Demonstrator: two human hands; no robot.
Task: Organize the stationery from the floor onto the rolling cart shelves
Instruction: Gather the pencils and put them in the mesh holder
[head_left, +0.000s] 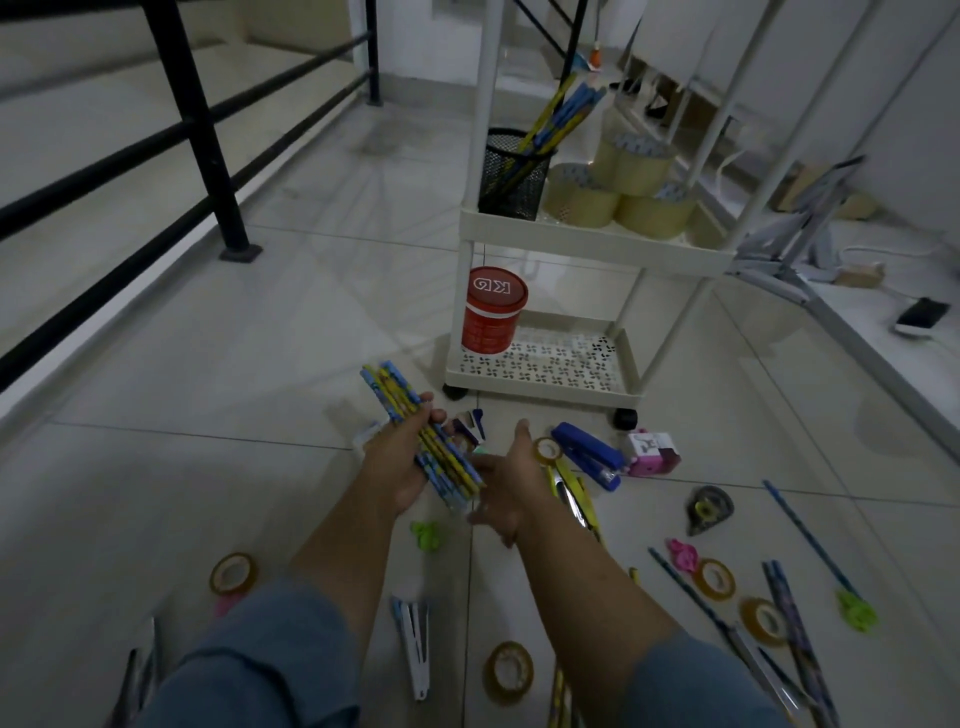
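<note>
Just below the middle of the frame, the left hand (395, 462) curls its fingers and thumb round a bundle of blue and yellow patterned pencils (397, 397), held slantwise above the floor. The right hand (506, 483) is open just beside it, thumb up, fingers spread towards the bundle's lower end; whether they touch it I cannot tell.

To the right on the floor lie a blue stapler (587, 454) and a small pink-and-white box (652, 452), with small rolls of clear tape (509, 673), loose pencils and clips scattered across the lower frame.

Beyond the hands stands a white rolling cart (597, 239). A black mesh cup (511, 176) of pencils and brown packing-tape rolls (623, 197) are on one shelf, and a red lidded tub (491, 317) is on the bottom shelf.

The floor is pale tile (260, 338), and a black metal railing (182, 104) crosses the upper left.
</note>
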